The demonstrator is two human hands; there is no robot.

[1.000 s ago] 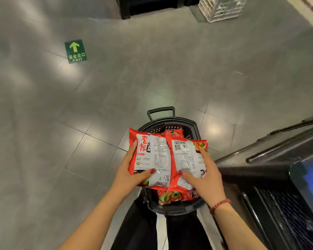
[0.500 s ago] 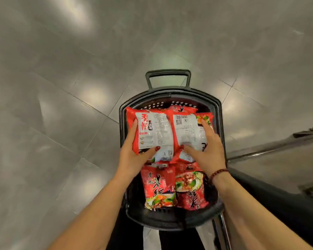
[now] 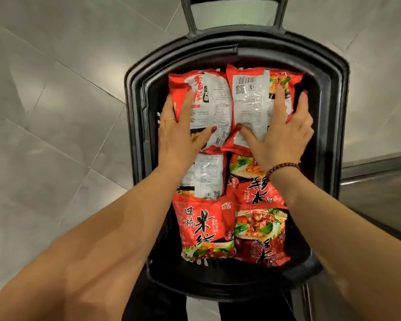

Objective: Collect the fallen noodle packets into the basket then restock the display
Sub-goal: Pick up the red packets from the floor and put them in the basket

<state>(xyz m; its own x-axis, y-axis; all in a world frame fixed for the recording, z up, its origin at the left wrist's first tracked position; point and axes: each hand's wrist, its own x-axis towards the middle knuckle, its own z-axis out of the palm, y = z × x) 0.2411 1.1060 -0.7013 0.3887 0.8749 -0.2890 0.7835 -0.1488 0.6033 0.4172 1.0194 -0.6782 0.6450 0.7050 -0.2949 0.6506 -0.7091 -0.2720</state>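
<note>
basket handle (image 3: pixel 188 17): top cut by frame edge | packet (image 3: pixel 250 100) small print: unreadable

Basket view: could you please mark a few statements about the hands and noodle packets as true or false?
1. The left hand holds the left packet, printed back upward. True.
2. The basket is white. False: it is black.
3. The right hand, holding the right packet, wears a bead bracelet. True.
4. Only the two held packets are in the basket. False: other packets lie in its near half.
</note>
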